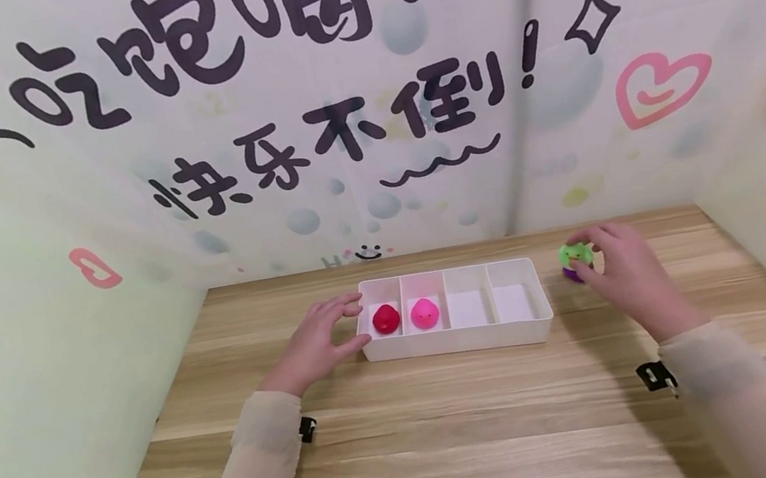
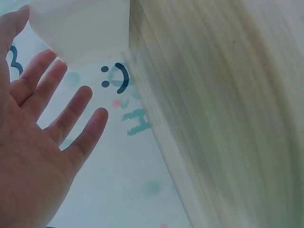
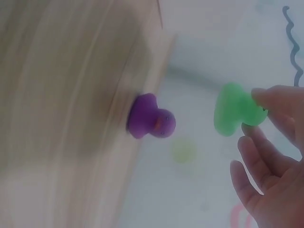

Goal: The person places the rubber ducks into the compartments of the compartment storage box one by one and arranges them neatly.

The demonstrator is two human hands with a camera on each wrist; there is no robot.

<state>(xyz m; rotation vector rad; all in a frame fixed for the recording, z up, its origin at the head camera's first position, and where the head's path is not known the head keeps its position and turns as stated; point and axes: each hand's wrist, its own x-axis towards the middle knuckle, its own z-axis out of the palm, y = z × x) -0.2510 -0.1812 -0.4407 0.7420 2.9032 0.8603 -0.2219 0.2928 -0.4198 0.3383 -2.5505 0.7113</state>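
I've got my right hand (image 1: 629, 278) pinching the green duck (image 3: 230, 109) above the purple duck (image 3: 144, 116), right of the tray (image 1: 461, 340). My left hand (image 1: 316, 339) is empty, fingers spread, by its left end.

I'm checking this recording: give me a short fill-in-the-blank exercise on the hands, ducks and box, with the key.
1. The right hand holds the green duck, while the lower duck on the table is coloured ____.
2. The white box is divided into ____ compartments.
3. The pink toy sits one compartment right of the ____ toy.
4. The left hand is at the box's ____ end.

Missing words: purple; four; red; left.
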